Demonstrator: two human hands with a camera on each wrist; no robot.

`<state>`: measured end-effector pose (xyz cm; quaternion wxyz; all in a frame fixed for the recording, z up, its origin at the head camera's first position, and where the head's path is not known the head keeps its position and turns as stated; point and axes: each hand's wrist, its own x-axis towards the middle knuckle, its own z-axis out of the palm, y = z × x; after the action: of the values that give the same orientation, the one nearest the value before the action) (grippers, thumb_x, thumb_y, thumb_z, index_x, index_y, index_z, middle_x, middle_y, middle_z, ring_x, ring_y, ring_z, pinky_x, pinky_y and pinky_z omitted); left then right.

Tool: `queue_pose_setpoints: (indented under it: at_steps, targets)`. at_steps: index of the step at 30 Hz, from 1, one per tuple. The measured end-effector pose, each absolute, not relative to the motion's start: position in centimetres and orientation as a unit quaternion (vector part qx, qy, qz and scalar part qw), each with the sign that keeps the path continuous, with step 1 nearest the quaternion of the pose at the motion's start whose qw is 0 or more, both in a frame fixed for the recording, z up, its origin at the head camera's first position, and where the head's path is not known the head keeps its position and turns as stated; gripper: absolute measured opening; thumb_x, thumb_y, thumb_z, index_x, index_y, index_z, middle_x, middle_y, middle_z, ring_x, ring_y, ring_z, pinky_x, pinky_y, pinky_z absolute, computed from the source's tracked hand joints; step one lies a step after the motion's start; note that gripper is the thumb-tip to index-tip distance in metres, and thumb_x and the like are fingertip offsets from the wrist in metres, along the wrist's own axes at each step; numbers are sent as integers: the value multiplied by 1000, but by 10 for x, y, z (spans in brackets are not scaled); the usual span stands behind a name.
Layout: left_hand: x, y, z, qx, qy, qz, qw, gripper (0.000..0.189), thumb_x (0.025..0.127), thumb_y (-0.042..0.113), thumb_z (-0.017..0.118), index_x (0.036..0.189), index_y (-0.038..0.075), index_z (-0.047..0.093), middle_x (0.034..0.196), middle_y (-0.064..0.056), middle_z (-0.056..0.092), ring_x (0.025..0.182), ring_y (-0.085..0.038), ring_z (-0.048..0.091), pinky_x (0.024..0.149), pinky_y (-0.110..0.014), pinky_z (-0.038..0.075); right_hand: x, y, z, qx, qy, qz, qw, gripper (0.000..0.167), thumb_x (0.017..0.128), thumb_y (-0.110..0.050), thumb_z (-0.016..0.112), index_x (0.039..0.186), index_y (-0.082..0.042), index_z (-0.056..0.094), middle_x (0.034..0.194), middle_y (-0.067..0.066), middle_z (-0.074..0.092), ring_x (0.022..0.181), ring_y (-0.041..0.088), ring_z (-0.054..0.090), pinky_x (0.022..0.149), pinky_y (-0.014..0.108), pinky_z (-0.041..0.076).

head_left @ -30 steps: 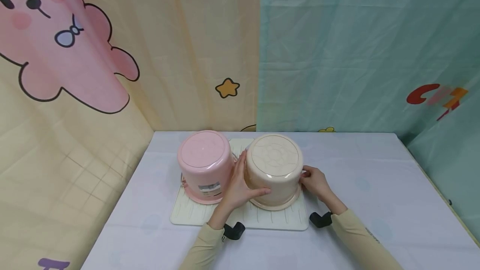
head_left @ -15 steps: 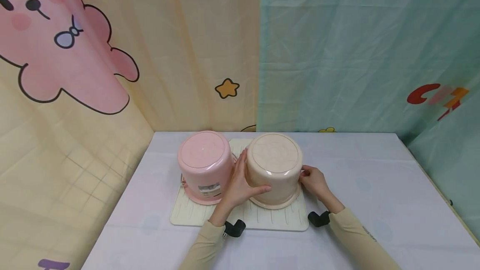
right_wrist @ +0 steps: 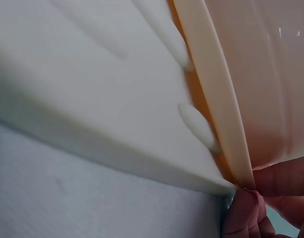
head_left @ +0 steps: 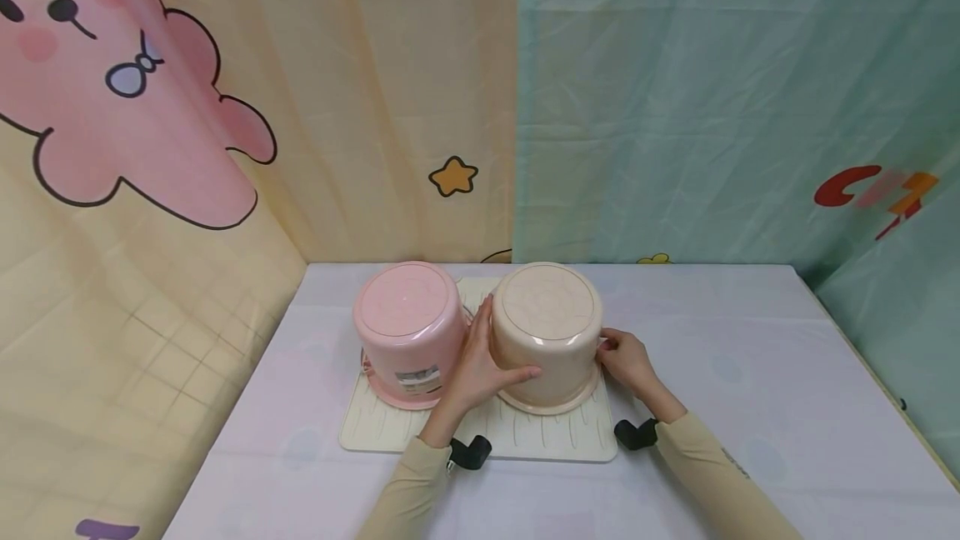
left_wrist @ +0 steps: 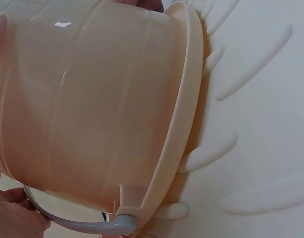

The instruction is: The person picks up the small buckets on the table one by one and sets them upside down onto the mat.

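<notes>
Upside down on a cream ribbed mat (head_left: 528, 438) stands a beige bucket (head_left: 549, 302), its rim against the mat. My left hand (head_left: 478, 367) holds its left side, thumb laid across the front and fingers around the side. The left wrist view shows a grey bucket handle (left_wrist: 87, 227) by those fingers. At the right of the bucket, my right hand (head_left: 628, 363) pinches the rim (right_wrist: 219, 74) between thumb and fingers, close to the mat's edge. A pink bucket (head_left: 408, 302), also upside down, stands just left of my left hand.
The mat lies on a table with a pale cloth (head_left: 720, 457). A printed beige curtain (head_left: 375, 123) and a green curtain (head_left: 660, 107) hang behind the table. The pink bucket bears a label (head_left: 418, 379) on its front.
The beige bucket has shifted slightly back and to the left, with my right hand following it. My left hand keeps nearly the same place. The pink bucket stays put.
</notes>
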<state>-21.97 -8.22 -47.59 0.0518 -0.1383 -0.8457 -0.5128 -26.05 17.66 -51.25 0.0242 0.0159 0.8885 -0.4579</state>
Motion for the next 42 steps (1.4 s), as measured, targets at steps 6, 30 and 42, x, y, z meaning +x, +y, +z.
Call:
queue_pose_setpoints:
  at_steps: [6,30,42]
  targets:
    - [-222,-82,-478,-131,-848,-512,49,126,62,50,86,153,27,2,157,-3,9,142,-22,6,109,-51,13,-262,177,-513,17,890,-455,30,42,83,-1,53,124,10,55,76,9,54,61,17,48,52,27,41]
    - [-227,-78,-494,-123,-865,-483,61,132,59,50,87,153,20,-1,157,-10,-3,142,-32,-1,109,-52,10,-263,173,-513,-10,913,-408,1,37,82,3,51,117,11,59,70,8,51,59,19,46,51,27,37]
    - [-228,-76,-499,-117,-874,-467,56,137,56,48,89,153,17,-1,157,-13,-5,141,-36,-3,109,-53,11,-263,174,-514,-17,916,-400,-14,33,83,3,51,114,10,60,69,6,51,60,19,46,52,29,37]
